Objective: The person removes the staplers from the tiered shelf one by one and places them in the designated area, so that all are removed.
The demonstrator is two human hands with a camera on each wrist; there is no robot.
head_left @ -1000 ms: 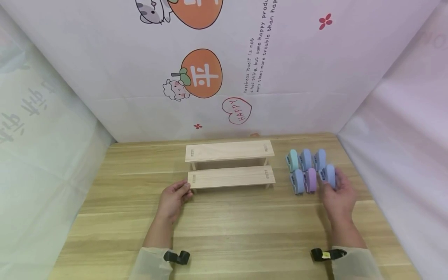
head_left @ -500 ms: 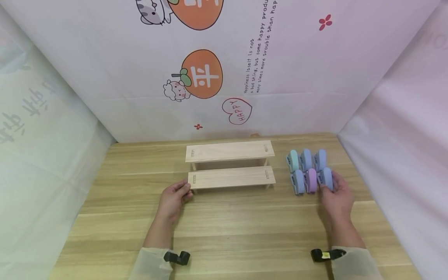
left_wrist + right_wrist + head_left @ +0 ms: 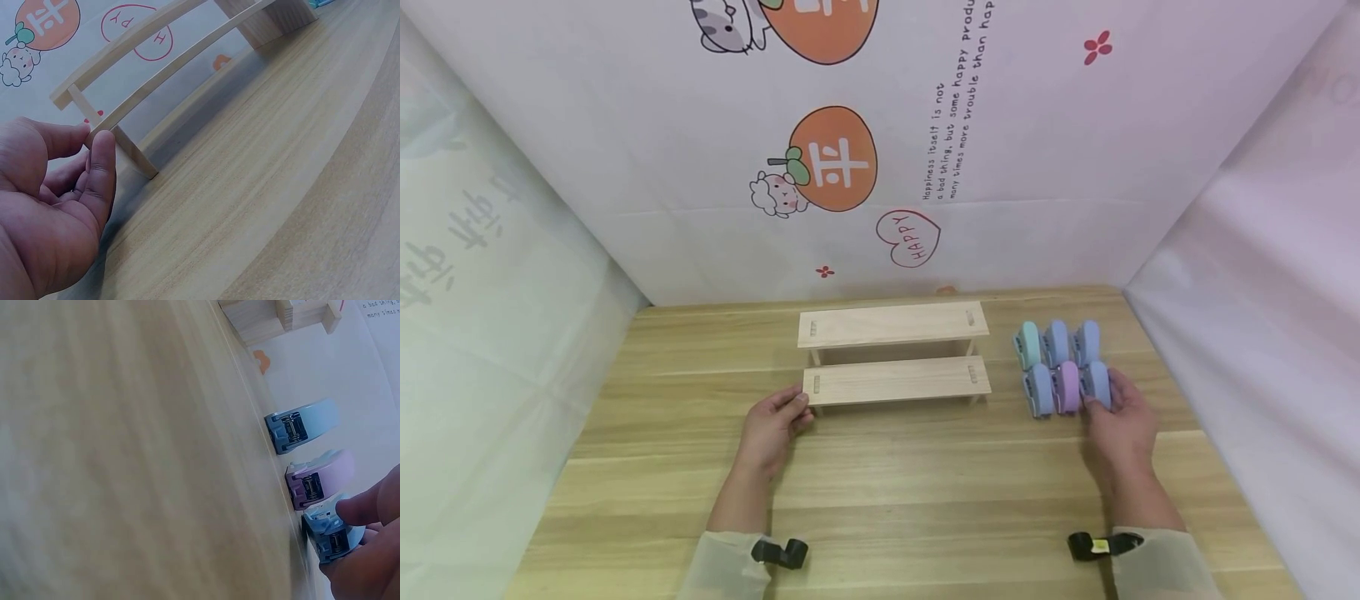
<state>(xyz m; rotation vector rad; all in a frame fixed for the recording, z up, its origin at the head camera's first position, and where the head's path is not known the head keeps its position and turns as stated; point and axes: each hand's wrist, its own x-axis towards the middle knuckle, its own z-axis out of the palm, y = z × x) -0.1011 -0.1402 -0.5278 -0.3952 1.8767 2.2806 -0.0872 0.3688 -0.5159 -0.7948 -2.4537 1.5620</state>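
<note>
A two-tier wooden shelf (image 3: 891,381) stands at the table's middle back. My left hand (image 3: 767,433) pinches the left end of its front, lower board between thumb and fingers, clear in the left wrist view at the board (image 3: 165,75). To the right, several small staplers form two rows. At the front row's right end, my right hand (image 3: 1123,429) grips a light blue stapler (image 3: 1097,383), thumb on its near side. A purple stapler (image 3: 1065,387) stands just left of it, then another blue stapler (image 3: 1038,390). Behind are a mint stapler (image 3: 1027,344) and two blue ones.
The wood-grain table (image 3: 880,500) reaches a printed white cloth (image 3: 1037,167) at the back, with more white cloth hanging at both sides. The shelf's upper board (image 3: 891,325) lies behind the lower one.
My right hand has brought the blue stapler slightly down and left, into line beside the purple one; over the last half second it barely moves. My left hand has kept its place on the shelf.
</note>
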